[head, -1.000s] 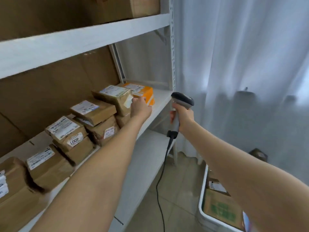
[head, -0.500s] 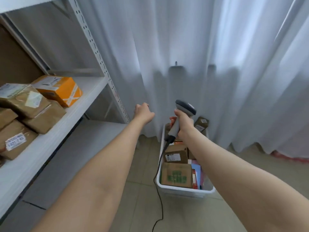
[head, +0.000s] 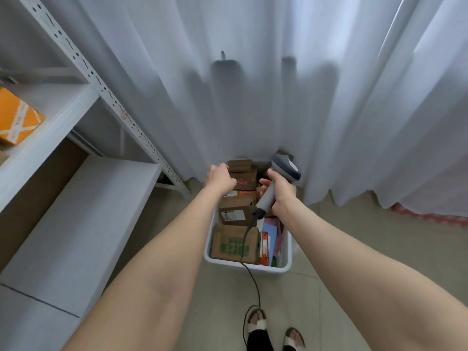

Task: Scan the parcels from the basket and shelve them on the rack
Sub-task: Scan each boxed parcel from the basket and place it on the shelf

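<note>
At far left, rack (head: 83, 102): orange box (head: 17, 120) on the upper shelf; lower shelf (head: 83, 224) runs toward the basket.
Left hand (head: 219, 177): over the basket's far end, knuckles up, fingers curled down onto a brown parcel (head: 244, 179). Fingertips hidden, so can't tell if it grips or only touches.
Basket (head: 247, 266): white, on the floor against the curtain (head: 253, 84), right of the rack's foot. Packed tight: brown parcels on edge, green-printed carton (head: 235, 243) nearest, flat coloured packets (head: 269, 239) along the right wall.
Handling (judgement): small cartons, likely light and stiff, taped faces maybe slick. Take one by two opposite sides, thumb against fingers, label up for scanning. Lift straight up, since the neighbours crowd it. Packets look soft; pinch one by an edge.
Right hand (head: 281, 196): wrapped round the scanner (head: 281, 178) handle, head aimed away over the basket.
Cable (head: 253, 282): drops across the green-printed carton to the floor; may snag a lifted parcel.
</note>
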